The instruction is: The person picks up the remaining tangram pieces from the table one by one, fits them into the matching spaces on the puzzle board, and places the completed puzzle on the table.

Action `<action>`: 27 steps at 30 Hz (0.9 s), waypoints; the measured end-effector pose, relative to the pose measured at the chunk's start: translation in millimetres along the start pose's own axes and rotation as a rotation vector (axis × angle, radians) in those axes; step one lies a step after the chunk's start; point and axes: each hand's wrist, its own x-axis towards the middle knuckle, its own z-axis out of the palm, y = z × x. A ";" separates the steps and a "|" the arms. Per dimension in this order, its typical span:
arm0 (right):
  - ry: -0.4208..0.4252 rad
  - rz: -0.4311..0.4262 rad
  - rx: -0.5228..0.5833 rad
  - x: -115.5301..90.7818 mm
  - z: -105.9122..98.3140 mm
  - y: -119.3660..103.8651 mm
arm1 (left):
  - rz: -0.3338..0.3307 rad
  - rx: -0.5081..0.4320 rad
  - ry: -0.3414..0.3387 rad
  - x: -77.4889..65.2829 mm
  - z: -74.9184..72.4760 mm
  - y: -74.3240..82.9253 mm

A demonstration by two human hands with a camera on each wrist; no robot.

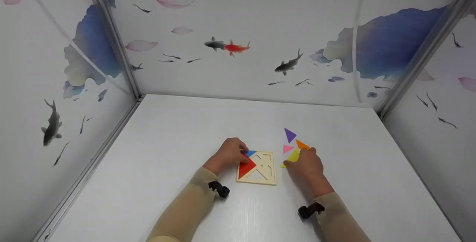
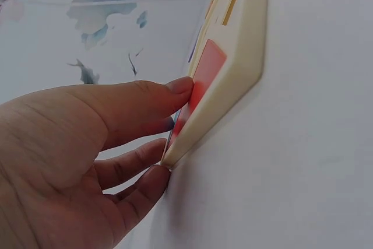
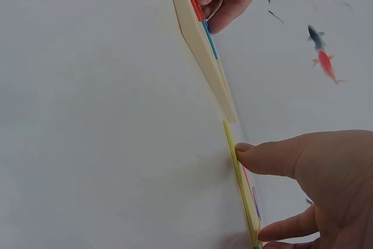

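Note:
A square wooden tangram board lies on the table with a red triangle and a blue piece set in its left and upper parts. My left hand holds the board at its far left corner, thumb on the red triangle and fingers along the edge. To the right of the board, my right hand grips a yellow triangle between thumb and fingers. In the right wrist view, the yellow triangle shows edge-on, close to the table.
Beyond the right hand lie loose tangram pieces: a purple triangle, a small pink triangle and an orange piece, partly behind the fingers. White panels with painted fish and petals enclose the white table at the back and both sides.

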 end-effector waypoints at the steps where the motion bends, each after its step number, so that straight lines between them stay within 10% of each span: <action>1: -0.005 0.004 -0.002 0.1 -0.1 -0.2 | -0.004 0.000 -0.001 -0.2 0.0 0.1; 27: -0.185 -0.056 -0.143 -6.8 -12.4 -16.9 | -0.001 -0.022 0.018 1.6 0.9 -3.0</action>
